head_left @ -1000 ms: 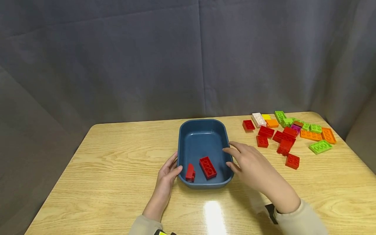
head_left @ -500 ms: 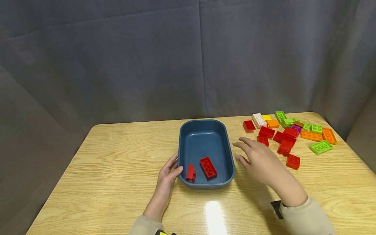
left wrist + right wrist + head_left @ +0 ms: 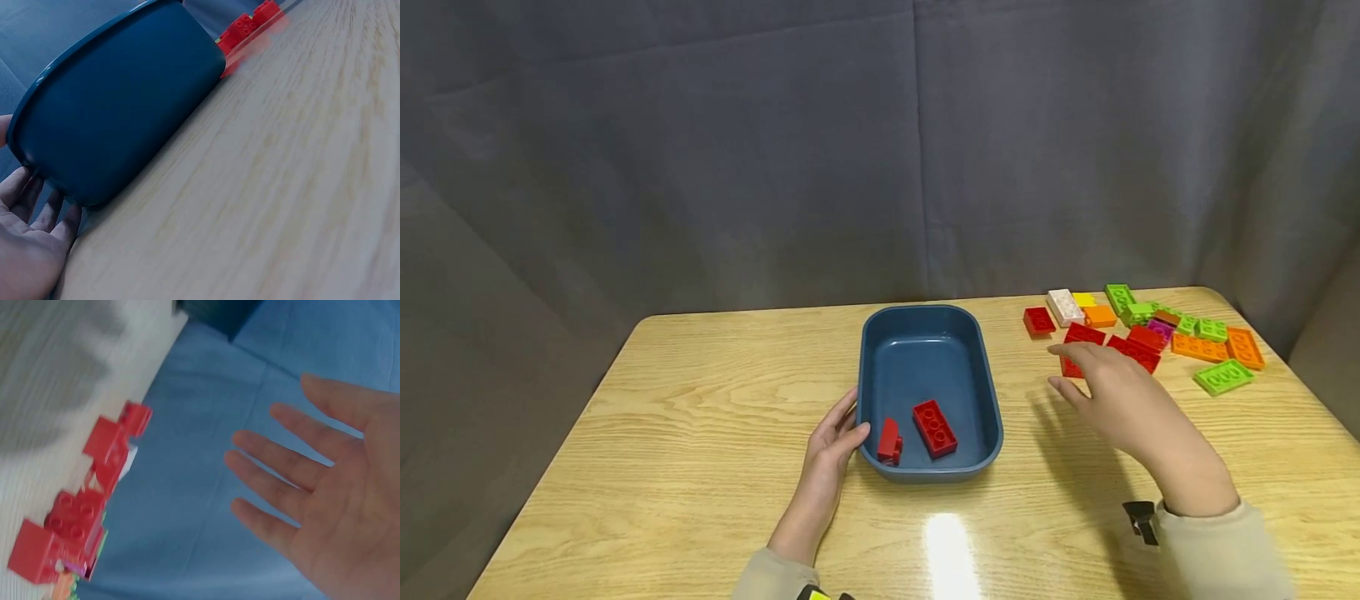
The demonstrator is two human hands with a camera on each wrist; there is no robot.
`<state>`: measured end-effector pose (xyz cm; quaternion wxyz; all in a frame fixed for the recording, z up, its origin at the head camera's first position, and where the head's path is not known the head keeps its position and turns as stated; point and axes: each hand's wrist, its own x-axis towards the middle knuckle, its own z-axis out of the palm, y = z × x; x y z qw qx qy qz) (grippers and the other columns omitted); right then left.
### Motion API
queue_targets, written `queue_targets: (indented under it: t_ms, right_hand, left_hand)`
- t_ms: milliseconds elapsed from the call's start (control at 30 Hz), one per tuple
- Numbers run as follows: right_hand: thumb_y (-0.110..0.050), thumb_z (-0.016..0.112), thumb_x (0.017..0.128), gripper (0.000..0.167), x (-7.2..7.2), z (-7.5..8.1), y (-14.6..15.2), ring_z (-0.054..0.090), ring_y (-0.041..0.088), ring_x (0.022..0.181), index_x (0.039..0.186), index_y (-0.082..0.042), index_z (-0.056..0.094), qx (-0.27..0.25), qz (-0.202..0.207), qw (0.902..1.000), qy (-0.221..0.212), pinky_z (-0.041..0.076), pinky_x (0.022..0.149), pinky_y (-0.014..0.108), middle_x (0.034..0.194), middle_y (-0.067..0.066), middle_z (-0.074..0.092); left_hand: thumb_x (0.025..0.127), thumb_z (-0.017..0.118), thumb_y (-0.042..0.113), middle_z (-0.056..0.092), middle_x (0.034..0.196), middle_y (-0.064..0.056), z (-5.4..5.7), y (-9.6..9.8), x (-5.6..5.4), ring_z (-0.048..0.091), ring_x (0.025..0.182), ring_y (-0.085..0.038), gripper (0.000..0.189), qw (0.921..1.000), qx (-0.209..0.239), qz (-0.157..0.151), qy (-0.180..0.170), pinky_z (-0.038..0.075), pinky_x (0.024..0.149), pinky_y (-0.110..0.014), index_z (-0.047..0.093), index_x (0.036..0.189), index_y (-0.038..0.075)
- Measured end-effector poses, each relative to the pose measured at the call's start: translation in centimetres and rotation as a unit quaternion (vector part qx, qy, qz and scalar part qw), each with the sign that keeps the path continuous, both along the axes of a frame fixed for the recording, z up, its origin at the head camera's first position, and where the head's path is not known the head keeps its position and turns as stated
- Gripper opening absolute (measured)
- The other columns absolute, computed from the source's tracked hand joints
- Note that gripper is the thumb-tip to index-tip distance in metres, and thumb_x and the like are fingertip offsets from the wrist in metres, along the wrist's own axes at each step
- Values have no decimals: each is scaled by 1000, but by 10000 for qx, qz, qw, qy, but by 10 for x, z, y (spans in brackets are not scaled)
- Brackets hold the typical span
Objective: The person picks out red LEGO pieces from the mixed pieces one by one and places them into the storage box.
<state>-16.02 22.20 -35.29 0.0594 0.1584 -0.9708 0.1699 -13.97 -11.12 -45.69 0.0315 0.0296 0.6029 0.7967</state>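
Note:
A blue plastic bin (image 3: 925,362) stands on the table with two red toy bricks inside: an eight-stud-sized one (image 3: 935,429) lying hollow side up and a sloped one (image 3: 889,440) on its side. My left hand (image 3: 826,458) holds the bin's near left side, thumb at the rim and fingers against the outer wall, as the left wrist view also shows. My right hand (image 3: 1123,400) hovers over the near edge of the red brick pile (image 3: 1135,354), holding nothing. Its fingers are spread in the right wrist view, and in the head view it covers some red bricks.
Behind and right of the red bricks lie a white brick (image 3: 1065,308), an orange brick (image 3: 1101,317), flat orange bricks (image 3: 1199,347) and green ones (image 3: 1223,377). A dark grey curtain (image 3: 775,167) hangs behind the table's back edge.
My right hand has moved from the bin's right rim rightward to above the red bricks. My left hand stays on the bin, and the two bricks inside lie as before.

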Motion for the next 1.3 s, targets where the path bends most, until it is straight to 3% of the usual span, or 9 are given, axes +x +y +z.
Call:
queue_targets:
  t_ms: [267,633,867,1300]
  right_hand:
    - [-24,67,95,50,-5,4,24,54,50,115,134,5,54,-87,-247,9994,-212,40,97,65,130,31,56]
    - [-37,58,100,63,-8,6,47,47,56,119,140,10,44,-68,-630,9934,-960,35,97,70,135,38,47]
    - [-46,56,98,77,-9,7,60,45,60,118,142,14,36,367,-1105,9808,-1565,38,91,73,134,43,43]
    - [-44,57,98,77,-11,-3,78,53,56,103,139,16,32,512,-1326,9618,-2339,47,76,66,121,43,50]
  left_hand:
    - [93,58,6,37,154,-20,1,0,0,34,142,-31,62,10000,-6,-5,35,37,104,-20,36,151,-1]
    - [93,57,6,37,154,-19,0,-1,0,34,142,-30,62,10000,-2,12,-36,37,105,-20,36,151,0]
    - [94,57,8,37,153,-20,1,-1,0,34,142,-31,61,10000,-71,2,6,35,105,-20,36,151,0]
    - [94,57,7,37,153,-21,1,0,0,35,141,-31,62,10000,-41,2,-12,35,105,-21,35,151,-1]
